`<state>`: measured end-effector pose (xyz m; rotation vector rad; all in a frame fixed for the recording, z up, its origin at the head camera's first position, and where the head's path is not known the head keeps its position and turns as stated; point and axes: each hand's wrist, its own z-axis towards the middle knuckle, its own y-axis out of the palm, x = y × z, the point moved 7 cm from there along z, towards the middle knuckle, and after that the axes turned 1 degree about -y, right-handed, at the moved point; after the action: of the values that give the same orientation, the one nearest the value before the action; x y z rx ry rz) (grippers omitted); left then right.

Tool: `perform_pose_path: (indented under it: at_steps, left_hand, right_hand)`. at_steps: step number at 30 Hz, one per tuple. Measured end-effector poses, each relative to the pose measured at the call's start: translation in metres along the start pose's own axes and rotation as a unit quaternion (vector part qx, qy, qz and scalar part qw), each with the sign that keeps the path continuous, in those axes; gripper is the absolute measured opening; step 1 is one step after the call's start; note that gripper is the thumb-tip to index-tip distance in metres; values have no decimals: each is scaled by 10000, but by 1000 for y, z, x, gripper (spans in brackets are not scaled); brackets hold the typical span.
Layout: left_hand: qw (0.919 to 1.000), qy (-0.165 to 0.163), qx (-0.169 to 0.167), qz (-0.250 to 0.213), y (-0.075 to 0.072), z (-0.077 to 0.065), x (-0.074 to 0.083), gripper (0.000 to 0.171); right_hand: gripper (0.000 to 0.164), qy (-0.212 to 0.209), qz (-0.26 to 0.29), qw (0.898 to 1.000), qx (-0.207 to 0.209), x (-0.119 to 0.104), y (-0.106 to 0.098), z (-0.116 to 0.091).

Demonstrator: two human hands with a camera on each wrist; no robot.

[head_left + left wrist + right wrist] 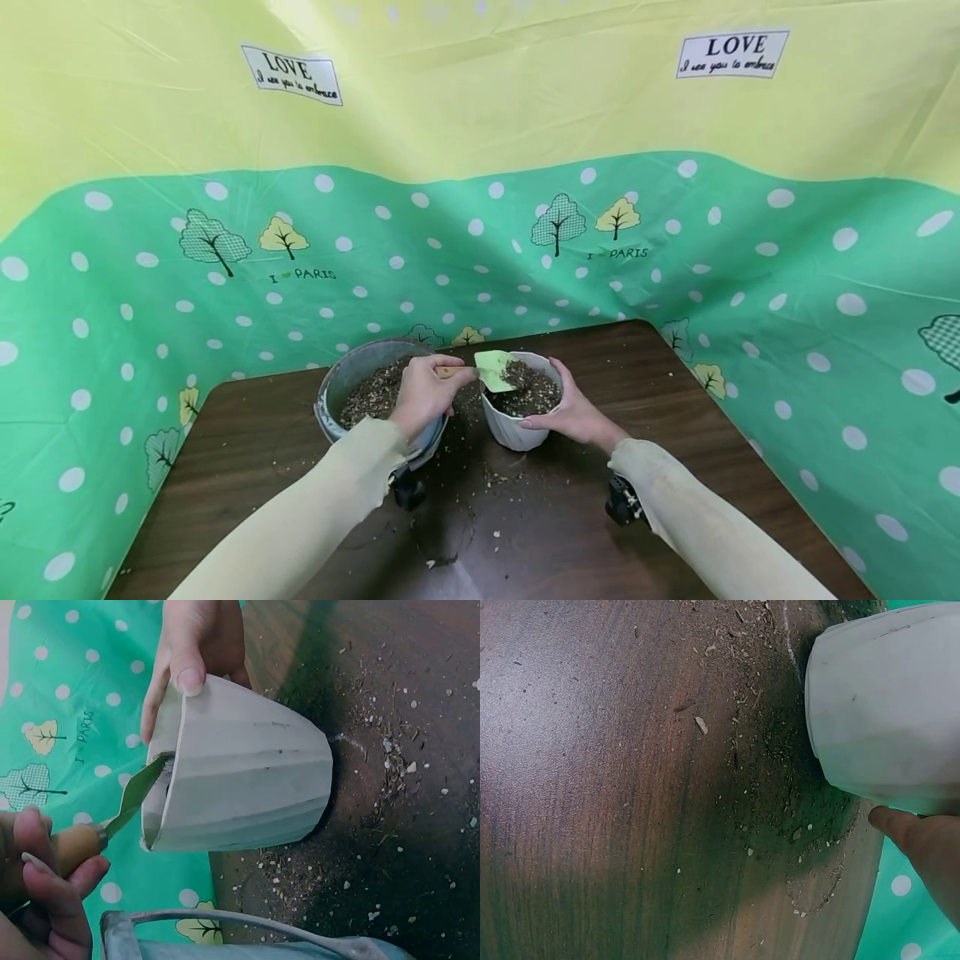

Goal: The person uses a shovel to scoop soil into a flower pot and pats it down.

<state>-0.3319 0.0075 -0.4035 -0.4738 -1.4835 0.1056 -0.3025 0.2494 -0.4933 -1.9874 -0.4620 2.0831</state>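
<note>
My left hand (426, 393) grips the wooden handle of a small trowel (495, 372) with a light green blade. The blade tilts over the rim of a white fluted flowerpot (517, 435), with its tip at the dark soil (536, 392) inside. My right hand (576, 410) holds the pot at its right side, thumb on the near rim. In the left wrist view the trowel's handle (79, 847) lies between curled fingers, and the blade dips inside the pot's mouth (247, 765). One finger (904, 829) shows beside the pot in the right wrist view.
Left of the pot stands a grey-blue bucket (330, 414) with soil in it, partly behind my left hand and forearm. Crumbs of soil (495, 479) lie scattered on the brown wooden table (600, 533). A green and yellow dotted cloth (450, 225) hangs around the table.
</note>
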Motion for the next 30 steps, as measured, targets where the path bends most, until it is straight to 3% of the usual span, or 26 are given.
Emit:
perform_pose_path:
  at_steps: [5,9,17,24,30]
  left_hand:
    - [9990,275,201,273,-8,-1,1,27]
    - [9942,689,488,666,-17,-3,4,24]
    - [9861,1219,852,739,-39,-7,4,22]
    - [9867,1138,1066,466,-78,-8,-4,24]
    - [9806,1408,1350,177,-120,-9,-6,24]
  right_hand:
    - [128,-14,-9,10000,-8,0,0,0]
    - [128,8,-29,10000,1,0,0,0]
    - [127,73,-80,9999,1,2,0,0]
    - [127,53,-112,9999,-12,3,0,1]
    - [126,57,-12,10000,-38,2,-1,0]
